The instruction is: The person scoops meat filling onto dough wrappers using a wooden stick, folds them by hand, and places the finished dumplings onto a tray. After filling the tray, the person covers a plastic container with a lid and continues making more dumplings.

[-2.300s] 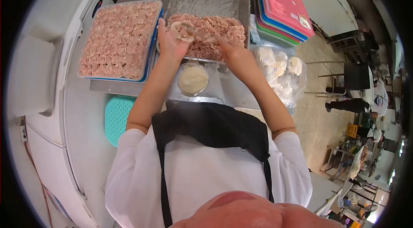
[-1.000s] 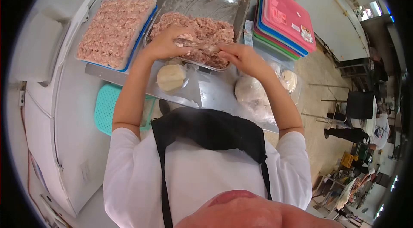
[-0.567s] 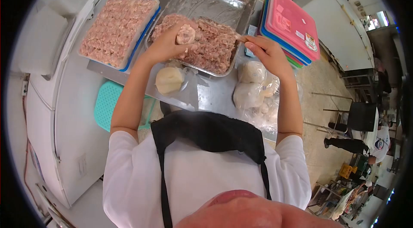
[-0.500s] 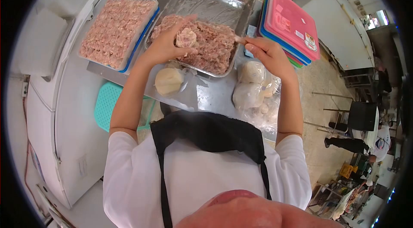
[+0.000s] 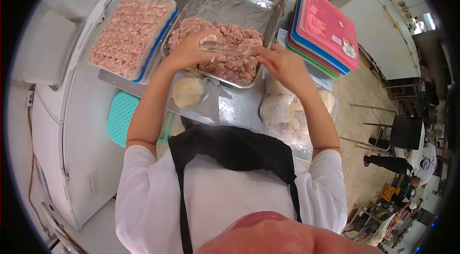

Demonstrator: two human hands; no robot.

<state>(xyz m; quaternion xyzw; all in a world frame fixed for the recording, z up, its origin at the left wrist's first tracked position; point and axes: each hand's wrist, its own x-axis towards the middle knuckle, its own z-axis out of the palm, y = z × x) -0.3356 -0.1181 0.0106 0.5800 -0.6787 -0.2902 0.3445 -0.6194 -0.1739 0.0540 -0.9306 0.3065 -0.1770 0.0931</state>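
My left hand [image 5: 190,51] is curled round a small portion of meat in a wrapper above the near left part of the metal tray [image 5: 275,2]. Between finger and thumb, my right hand [image 5: 280,64] pinches a thin tool, whose blurred blade reaches the portion in my left hand. Ground meat [image 5: 235,68] lies in a mound below both hands. Close to my left forearm is a stack of round pale wrappers [image 5: 188,92] on plastic. Bagged wrappers [image 5: 282,109] lie beneath and beside my right forearm.
A container filled with shaped meat portions [image 5: 132,36] is at the left, beside a white freezer [image 5: 91,158]. Coloured lids [image 5: 326,29] are stacked at the right. A turquoise stool [image 5: 123,117] stands below the table. Another person [image 5: 424,163] is far right.
My right hand has moved left, bringing the tool from the tray's right edge to the portion. My left hand has closed more and turned. The coloured lids appear slightly farther right.
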